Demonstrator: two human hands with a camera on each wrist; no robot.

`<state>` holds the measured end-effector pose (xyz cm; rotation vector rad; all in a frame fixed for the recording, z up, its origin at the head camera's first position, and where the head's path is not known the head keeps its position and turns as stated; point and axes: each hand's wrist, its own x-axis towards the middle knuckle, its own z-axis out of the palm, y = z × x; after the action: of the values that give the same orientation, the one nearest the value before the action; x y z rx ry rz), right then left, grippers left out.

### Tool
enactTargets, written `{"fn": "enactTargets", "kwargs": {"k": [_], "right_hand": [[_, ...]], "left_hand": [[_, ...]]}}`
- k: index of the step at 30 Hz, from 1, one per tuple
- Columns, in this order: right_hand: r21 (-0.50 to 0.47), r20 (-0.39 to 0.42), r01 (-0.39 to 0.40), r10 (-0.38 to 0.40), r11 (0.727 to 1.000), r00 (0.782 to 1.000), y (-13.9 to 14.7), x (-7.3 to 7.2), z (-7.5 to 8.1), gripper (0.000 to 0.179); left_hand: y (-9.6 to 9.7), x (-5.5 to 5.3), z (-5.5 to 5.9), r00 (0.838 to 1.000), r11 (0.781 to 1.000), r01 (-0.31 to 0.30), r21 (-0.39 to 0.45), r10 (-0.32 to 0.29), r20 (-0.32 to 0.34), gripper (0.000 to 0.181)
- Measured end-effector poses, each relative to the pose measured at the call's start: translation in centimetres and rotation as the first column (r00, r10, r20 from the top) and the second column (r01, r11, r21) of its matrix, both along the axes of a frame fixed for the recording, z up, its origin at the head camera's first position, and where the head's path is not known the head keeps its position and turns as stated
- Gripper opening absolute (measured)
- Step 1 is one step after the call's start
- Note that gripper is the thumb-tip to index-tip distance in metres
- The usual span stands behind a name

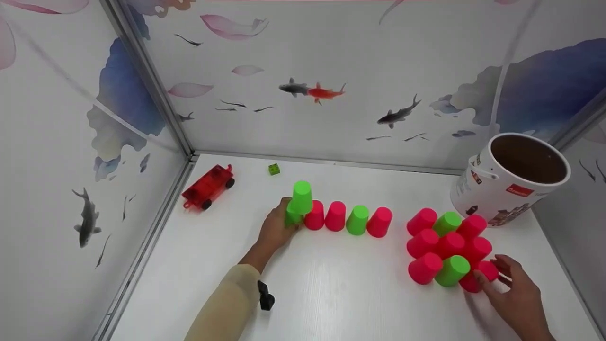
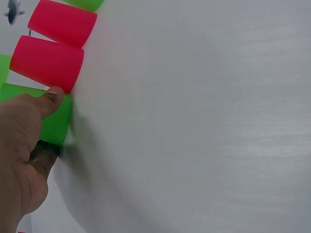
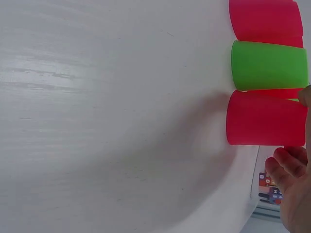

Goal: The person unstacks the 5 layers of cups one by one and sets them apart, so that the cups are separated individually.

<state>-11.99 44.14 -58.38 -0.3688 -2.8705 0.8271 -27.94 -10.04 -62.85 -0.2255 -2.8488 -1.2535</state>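
My left hand (image 1: 275, 225) grips a green cup (image 2: 57, 119) at the left end of a row of upside-down cups, thumb on one side and fingers on the other. Another green cup (image 1: 302, 196) sits on top there. Beside them stand two red cups (image 1: 335, 216), a green cup (image 1: 357, 220) and a red cup (image 1: 379, 222). My right hand (image 1: 516, 293) holds the front right red cup (image 3: 267, 119) of a tight block of red and green cups, its thumb near the top. Next to that cup stands a green cup (image 3: 269, 65).
A white paper bucket (image 1: 509, 180) with a brown inside stands at the back right. A red toy wagon (image 1: 208, 187) and a small green brick (image 1: 274, 169) lie toward the back left. Printed wall panels (image 1: 331, 128) enclose the white table (image 1: 341, 289).
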Motion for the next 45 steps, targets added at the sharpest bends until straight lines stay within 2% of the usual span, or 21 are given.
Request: {"fn": "enactTargets", "kwargs": {"k": [4,7,11,14,17,24,30,33,36,44,45], "right_hand": [[0.021,-0.076,0.036,-0.034,0.999,0.997,-0.6,-0.2,1.3,0.073],[0.024,-0.171,0.037,-0.032,0.999,0.985,-1.5,-0.6,2.3,0.069],[0.05,-0.333,-0.04,0.055,0.998,0.941,-3.4,-1.8,3.6,0.065],[0.068,-0.393,-0.135,0.151,0.989,0.907,-5.0,-2.9,4.6,0.064],[0.071,-0.384,-0.218,0.228,0.973,0.895,-6.9,-4.1,5.6,0.065],[0.077,-0.283,-0.352,0.359,0.933,0.889,-11.7,-7.1,7.3,0.07],[0.062,-0.227,-0.464,0.465,0.884,0.856,-16.9,-9.6,7.9,0.074],[0.06,-0.251,-0.501,0.499,0.863,0.83,-19.6,-10.7,7.7,0.074],[0.046,-0.255,-0.524,0.517,0.85,0.817,-22.0,-11.6,7.3,0.075],[-0.007,-0.178,-0.553,0.544,0.833,0.82,-27.3,-13.1,7.2,0.077],[-0.015,-0.173,-0.559,0.548,0.829,0.818,-27.8,-13.3,7.2,0.077]], "left_hand": [[0.1,0.1,0.1,1.0,1.0,-0.009,0.001,0.009,0.019,0.071],[0.2,0.0,0.0,0.999,1.0,-0.014,-0.008,0.014,0.029,0.07],[0.1,0.0,0.0,0.999,1.0,-0.014,-0.001,0.014,0.032,0.069],[0.0,-0.1,-0.1,1.0,1.0,-0.011,0.005,0.011,0.024,0.069],[0.0,0.0,0.0,1.0,1.0,-0.007,0.006,0.007,0.015,0.069],[0.1,0.0,0.1,1.0,1.0,-0.004,0.01,0.004,0.003,0.067],[0.1,0.0,0.0,1.0,1.0,-0.011,0.006,0.01,0.004,0.068],[0.0,0.0,0.0,1.0,1.0,-0.004,0.0,0.004,0.006,0.068],[0.0,0.0,0.1,1.0,1.0,-0.002,0.009,0.001,0.016,0.067],[0.1,-0.1,0.1,0.999,1.0,-0.023,0.018,0.022,0.04,0.065],[-0.1,-0.4,-0.6,1.0,1.0,-0.012,0.02,0.012,0.021,0.065]]}}
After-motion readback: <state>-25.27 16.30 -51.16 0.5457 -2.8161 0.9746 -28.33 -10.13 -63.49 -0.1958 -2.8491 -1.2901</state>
